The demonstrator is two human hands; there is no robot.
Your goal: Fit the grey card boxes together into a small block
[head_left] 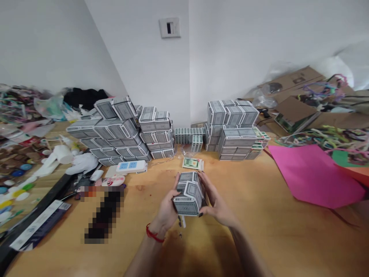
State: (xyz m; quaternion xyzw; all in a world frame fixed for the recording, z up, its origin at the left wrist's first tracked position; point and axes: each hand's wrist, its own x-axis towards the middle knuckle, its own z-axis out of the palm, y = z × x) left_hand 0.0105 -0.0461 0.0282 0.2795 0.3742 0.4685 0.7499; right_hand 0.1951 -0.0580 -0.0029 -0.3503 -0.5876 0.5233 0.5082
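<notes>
The grey-and-white patterned block of boxed card packs (188, 194) is sitting in the lower middle of the frame, lifted just above the wooden tabletop (259, 231). The left hand (166, 209) is clasping its left face, and the right hand (216, 202) is pressing on its right face, fingers curled over the near corner. Judging by its look, the block is being handled as a bundle of several small cardboard packs: light to moderate in weight, stiff at the edges, possibly slippery if wrapped in film, and liable to shift unless it is being squeezed from opposite sides as now. One block is being held. Behind it, in the upper middle of the frame, two large heaps of matching blocks are standing: the left heap (123, 134) and the right heap (233, 129); exact counts cannot be told. One green pack (192, 163) is lying between them, and one pink paper sheet (314, 177) is lying at the right.
</notes>
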